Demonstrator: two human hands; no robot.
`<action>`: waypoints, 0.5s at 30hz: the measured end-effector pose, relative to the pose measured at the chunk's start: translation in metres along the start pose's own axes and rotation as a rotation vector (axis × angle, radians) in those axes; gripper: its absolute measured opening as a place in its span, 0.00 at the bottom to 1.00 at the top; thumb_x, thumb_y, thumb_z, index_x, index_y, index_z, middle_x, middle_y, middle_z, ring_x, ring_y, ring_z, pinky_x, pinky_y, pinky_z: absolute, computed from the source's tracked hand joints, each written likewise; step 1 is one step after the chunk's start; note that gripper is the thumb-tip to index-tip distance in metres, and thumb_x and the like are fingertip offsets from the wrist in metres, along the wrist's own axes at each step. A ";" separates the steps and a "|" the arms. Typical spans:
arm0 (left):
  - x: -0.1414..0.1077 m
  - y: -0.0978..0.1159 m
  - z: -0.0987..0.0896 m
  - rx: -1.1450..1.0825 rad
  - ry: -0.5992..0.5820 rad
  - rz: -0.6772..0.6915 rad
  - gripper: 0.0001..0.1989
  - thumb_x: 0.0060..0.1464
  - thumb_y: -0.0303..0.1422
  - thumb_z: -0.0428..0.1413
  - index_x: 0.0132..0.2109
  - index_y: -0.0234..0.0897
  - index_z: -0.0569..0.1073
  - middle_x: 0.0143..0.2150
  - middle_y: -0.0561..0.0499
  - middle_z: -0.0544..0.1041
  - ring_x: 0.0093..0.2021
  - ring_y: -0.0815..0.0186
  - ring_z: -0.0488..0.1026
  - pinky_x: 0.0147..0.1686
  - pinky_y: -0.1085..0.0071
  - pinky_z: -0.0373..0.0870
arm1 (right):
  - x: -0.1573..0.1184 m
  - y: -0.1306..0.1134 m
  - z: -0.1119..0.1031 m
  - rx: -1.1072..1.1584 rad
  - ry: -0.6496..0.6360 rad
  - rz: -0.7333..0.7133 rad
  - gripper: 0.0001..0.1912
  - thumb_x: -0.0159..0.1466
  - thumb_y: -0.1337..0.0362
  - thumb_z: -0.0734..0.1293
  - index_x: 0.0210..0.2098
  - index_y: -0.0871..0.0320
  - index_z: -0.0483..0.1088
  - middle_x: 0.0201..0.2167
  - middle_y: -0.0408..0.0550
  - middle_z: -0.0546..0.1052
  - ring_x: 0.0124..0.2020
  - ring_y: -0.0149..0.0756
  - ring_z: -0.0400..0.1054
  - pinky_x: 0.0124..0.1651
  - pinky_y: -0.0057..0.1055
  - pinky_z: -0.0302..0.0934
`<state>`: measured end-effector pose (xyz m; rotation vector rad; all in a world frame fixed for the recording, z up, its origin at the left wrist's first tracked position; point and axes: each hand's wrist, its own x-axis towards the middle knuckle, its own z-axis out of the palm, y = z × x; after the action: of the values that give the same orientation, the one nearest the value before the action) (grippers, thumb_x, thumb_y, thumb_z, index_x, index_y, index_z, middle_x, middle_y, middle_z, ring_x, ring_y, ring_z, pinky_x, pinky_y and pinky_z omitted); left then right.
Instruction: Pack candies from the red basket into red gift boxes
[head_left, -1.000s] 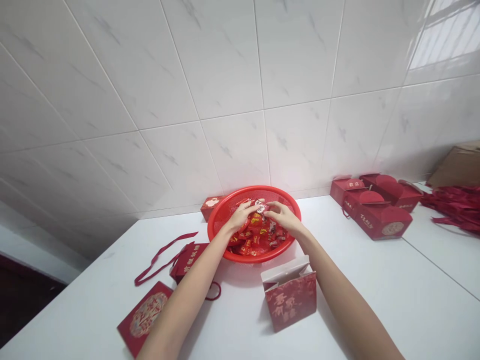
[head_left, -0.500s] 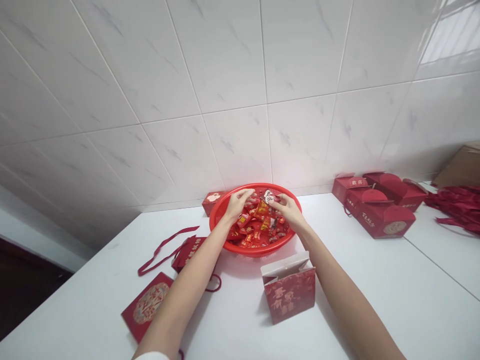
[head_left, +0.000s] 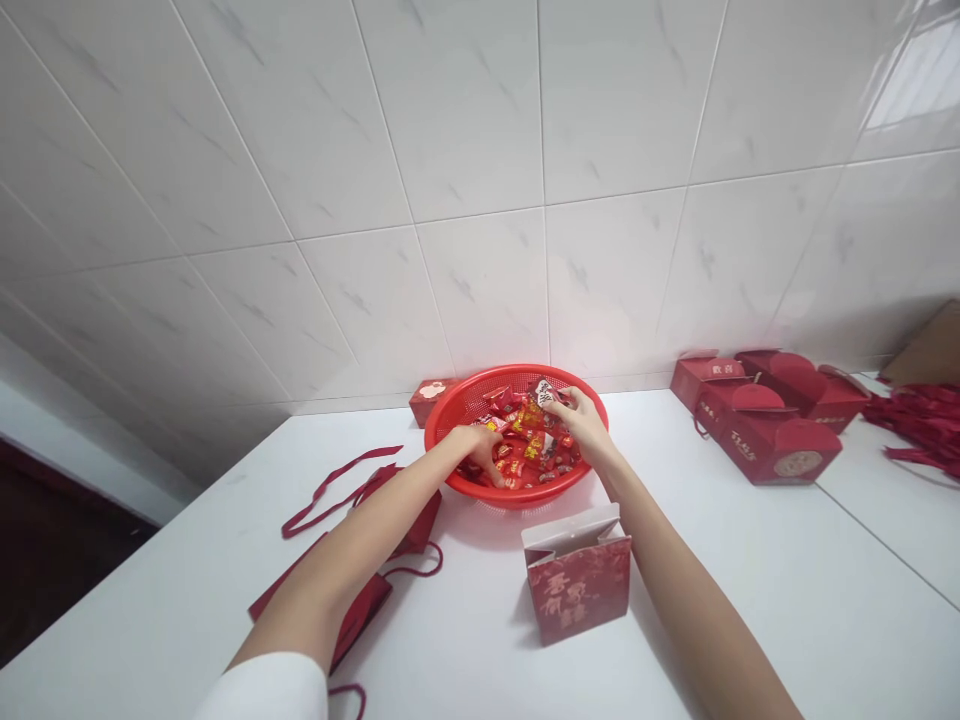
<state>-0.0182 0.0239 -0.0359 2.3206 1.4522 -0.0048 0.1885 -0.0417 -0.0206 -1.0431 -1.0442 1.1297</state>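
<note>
Packets [head_left: 532,450] in shiny red wrappers lay heaped inside the red basket [head_left: 525,497], which stood on the white tabletop [head_left: 480,640] close to the tiled wall [head_left: 480,280]. My right grip [head_left: 583,418] was over the basket's right side, thumb and fingers brought nearly together on the edge of a labelled packet [head_left: 545,392], its white label bearing dark characters, above the back of the heap. My left grip [head_left: 480,448] reached down into the basket's left part, thumb parted from the bent fingers among the wrappers; I could not tell whether it had hold of anything.

Just in front of the basket an open carton [head_left: 579,592] stood upright, its pale flap raised at the back. My left forearm [head_left: 375,530] partly covered a dark red box [head_left: 424,525] and another nearer me, and a ribbon [head_left: 330,480] looped out to the left. A small patterned box [head_left: 429,400] stood behind the basket's left rim. Well apart on the right, round-topped boxes [head_left: 757,440] clustered near the wall, beside a dark red ribbon pile [head_left: 919,415].
</note>
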 end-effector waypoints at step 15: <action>-0.008 0.010 -0.014 -0.295 0.457 0.066 0.21 0.53 0.37 0.57 0.54 0.39 0.72 0.44 0.48 0.78 0.46 0.58 0.75 0.48 0.66 0.69 | 0.003 0.004 -0.001 0.074 0.037 -0.035 0.19 0.45 0.56 0.74 0.34 0.55 0.70 0.32 0.44 0.78 0.38 0.40 0.72 0.44 0.36 0.67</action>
<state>-0.0156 0.0181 -0.0180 2.2051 1.4524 0.7505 0.1889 -0.0386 -0.0239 -0.9800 -0.9810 1.1089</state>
